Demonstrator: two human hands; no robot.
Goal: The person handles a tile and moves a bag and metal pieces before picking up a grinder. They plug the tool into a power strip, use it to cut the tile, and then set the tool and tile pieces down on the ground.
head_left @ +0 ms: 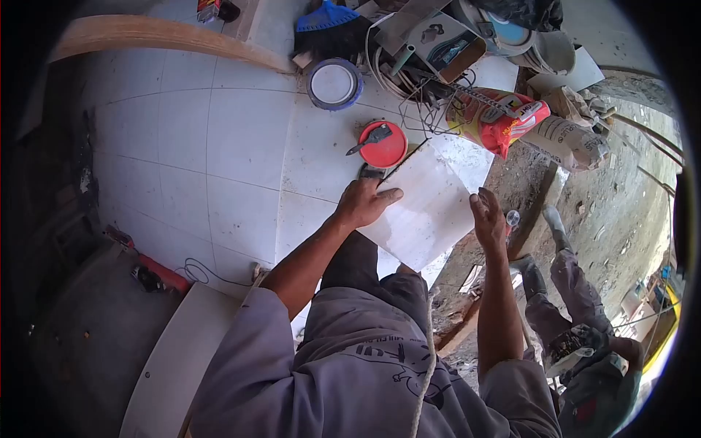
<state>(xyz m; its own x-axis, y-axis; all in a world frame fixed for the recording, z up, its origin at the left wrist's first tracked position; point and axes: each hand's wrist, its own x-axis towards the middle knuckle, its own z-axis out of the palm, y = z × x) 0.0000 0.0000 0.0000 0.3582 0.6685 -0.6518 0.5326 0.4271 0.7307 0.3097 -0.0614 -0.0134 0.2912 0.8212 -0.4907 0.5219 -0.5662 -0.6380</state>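
Note:
A square, pale tile (431, 212) is tilted in front of me, with faint smudges on its face. My left hand (365, 203) is closed on its left edge, the thumb lying across the top face. At the opposite edge, my right hand (489, 219) is closed too, thumb up at the rim and the other fingers partly hidden. Just beyond my left hand stands a red round container (391, 151), with a dark-handled brush (374, 139) lying across it. A small dark object by my left knuckles is too hidden to name.
White floor tiles (241, 139) spread to the left. A blue-rimmed bucket (334, 84), a blue broom (325, 18), a red bag (500, 117) and tangled wire lie ahead. Rough ground (613, 212) lies right, where another person (577, 314) is close by.

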